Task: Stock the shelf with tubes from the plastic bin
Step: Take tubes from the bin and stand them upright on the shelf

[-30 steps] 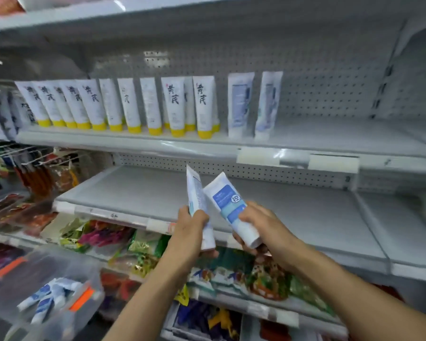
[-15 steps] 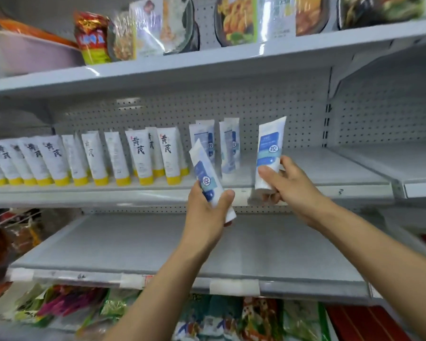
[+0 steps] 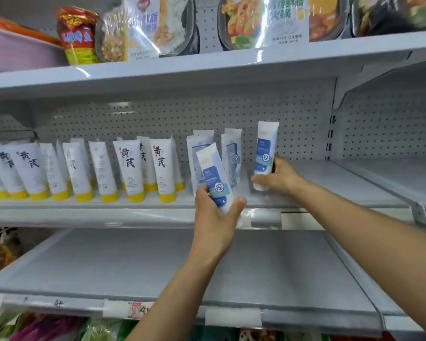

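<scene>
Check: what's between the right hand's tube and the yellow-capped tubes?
Head view: blue-label tubes standing on the shelf, with the left hand's tilted tube in front of them.

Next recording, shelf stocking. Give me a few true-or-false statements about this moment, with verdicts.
1. Each hand holds a blue-label tube: the left hand grips the tilted tube and the right hand grips the upright tube. True.
2. The right hand's tube lies flat on the shelf. False: it is upright, cap down, at the middle shelf.
3. The yellow-capped tubes stand to the left of the shelved blue-label tubes. True.
4. The left hand's tube already stands on the shelf. False: it is held tilted in front of the shelf's front edge.
</scene>
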Demonstrator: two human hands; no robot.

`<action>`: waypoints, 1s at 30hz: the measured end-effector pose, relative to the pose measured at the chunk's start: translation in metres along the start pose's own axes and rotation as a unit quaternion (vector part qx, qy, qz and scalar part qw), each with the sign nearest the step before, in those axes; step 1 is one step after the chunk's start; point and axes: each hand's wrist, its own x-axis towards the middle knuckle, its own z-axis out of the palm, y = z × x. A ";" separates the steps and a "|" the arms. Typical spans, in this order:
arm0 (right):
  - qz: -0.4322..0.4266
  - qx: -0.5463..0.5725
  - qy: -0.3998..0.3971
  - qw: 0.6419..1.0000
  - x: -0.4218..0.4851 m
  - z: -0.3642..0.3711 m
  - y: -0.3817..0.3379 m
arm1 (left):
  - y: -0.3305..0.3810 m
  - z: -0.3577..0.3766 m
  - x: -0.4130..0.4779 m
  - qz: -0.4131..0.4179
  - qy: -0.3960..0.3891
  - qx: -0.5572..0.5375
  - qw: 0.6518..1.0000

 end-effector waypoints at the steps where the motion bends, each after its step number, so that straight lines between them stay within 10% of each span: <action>1: 0.001 -0.008 -0.002 1.000 0.006 0.003 0.003 | -0.001 0.001 0.002 0.005 0.004 0.006 1.000; 30: 0.042 -0.033 -0.016 0.998 0.032 -0.002 0.026 | 0.007 0.019 0.015 0.024 0.047 0.019 0.998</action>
